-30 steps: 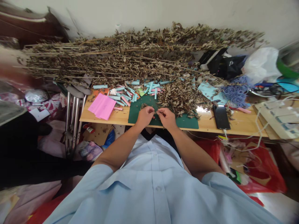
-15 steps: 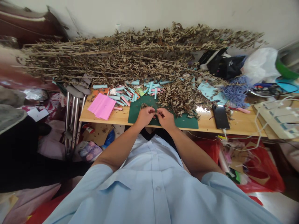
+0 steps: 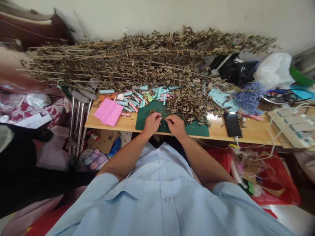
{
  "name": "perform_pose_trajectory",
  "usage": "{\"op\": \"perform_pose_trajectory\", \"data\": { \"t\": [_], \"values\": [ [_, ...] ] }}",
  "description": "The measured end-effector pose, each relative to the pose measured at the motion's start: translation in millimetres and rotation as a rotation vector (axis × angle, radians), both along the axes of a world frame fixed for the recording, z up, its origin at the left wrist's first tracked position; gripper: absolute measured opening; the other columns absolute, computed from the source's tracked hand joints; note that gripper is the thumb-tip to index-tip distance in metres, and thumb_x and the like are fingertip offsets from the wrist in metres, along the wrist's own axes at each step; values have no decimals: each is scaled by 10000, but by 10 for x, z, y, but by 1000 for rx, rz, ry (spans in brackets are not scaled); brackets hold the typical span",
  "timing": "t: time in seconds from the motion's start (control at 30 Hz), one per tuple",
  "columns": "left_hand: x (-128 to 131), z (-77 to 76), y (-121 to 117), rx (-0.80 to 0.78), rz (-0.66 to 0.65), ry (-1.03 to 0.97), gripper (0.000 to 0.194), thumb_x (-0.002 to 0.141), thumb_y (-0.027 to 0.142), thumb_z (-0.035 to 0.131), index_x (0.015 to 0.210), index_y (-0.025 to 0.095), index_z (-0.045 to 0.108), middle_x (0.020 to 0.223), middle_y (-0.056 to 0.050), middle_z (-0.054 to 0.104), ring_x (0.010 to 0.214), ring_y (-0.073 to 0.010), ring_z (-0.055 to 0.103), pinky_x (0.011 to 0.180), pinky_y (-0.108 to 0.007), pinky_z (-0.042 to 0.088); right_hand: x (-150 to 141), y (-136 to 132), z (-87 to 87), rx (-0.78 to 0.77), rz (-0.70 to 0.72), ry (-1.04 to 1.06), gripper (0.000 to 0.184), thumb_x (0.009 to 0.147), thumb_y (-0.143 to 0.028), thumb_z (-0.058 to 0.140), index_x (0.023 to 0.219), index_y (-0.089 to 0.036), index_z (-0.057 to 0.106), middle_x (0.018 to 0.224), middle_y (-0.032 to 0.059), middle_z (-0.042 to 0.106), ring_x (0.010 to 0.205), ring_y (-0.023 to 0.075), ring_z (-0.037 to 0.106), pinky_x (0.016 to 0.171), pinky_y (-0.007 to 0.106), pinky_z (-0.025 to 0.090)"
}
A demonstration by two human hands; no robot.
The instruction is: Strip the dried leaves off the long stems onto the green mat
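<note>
Fingertips pinched on the left hand (image 3: 152,124), pinched on the right hand (image 3: 176,126) too, close together over the green mat (image 3: 199,129) (any scrap between them is too small to tell), with dried leaves (image 3: 190,105) heaped just beyond the right fingers!

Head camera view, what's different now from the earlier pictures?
The dark clothing at the left edge has shifted left and down, uncovering more of the white papers. The left hand and right hand have parted slightly at the fingertips since the last picture; any grasp or release is too small to tell. The pink paper, phone and green mat stayed put.
</note>
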State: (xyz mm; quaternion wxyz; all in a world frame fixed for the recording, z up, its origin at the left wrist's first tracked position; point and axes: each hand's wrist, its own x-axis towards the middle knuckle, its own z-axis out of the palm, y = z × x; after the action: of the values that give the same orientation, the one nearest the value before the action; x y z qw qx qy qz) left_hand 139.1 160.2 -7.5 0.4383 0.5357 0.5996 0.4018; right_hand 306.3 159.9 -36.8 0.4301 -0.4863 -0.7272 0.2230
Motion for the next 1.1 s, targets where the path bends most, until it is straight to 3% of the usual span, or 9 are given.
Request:
{"op": "perform_pose_trajectory", "data": {
  "t": [0.13, 0.3, 0.63, 0.8, 0.97, 1.1],
  "values": [
    [-7, -37, -10, 4, 8, -20, 142, 841, 162, 603, 966, 158, 670, 784, -3, 690, 570, -99, 616, 617, -224, 476, 114, 36, 58, 50, 30, -41, 177, 919, -256, 574, 966, -235, 743, 1029, 73, 710, 980, 208, 667, 918, 377, 552],
    [-10, -96, -8, 11, 16, -53, 147, 840, 187, 611, 972, 163, 673, 730, 10, 665, 554, -97, 602, 594, -217, 463, 346, 160, 125, 84, -142, -111, 219, 933, -252, 537, 1013, -205, 735, 1021, 87, 712, 983, 219, 659, 938, 382, 532],
    [16, -111, -32, 52, -7, -26, 165, 825, 209, 649, 976, 158, 689, 827, -22, 687, 623, -105, 610, 618, -227, 496, 207, 257, 191, -114, -144, -481, 366, 867, -201, 560, 1227, -214, 623, 1048, 94, 734, 933, 276, 680, 815, 389, 526],
    [24, -64, -16, 60, -4, -65, 209, 820, 192, 657, 1023, 153, 687, 822, -22, 680, 610, -99, 596, 612, -225, 494, 225, 260, 154, -111, -128, -205, 342, 877, -259, 567, 1213, -217, 618, 997, 67, 734, 801, 216, 660, 797, 368, 519],
    [88, 62, 146, 26, -58, -217, 389, 836, 235, 654, 1211, 139, 621, 915, -36, 689, 612, -90, 625, 609, -224, 488, 165, 273, 138, -295, -50, 248, 362, 810, -345, 640, 1139, -197, 610, 896, 38, 705, 650, 154, 586, 617, 297, 490],
    [129, 77, 288, -9, -160, -188, 266, 852, 293, 620, 1064, 145, 683, 684, 5, 653, 569, -101, 599, 545, -205, 428, 108, 270, 129, -371, -18, 361, 376, 761, -332, 672, 1108, -202, 608, 864, 16, 682, 596, 121, 535, 550, 262, 452]
  ]
}}
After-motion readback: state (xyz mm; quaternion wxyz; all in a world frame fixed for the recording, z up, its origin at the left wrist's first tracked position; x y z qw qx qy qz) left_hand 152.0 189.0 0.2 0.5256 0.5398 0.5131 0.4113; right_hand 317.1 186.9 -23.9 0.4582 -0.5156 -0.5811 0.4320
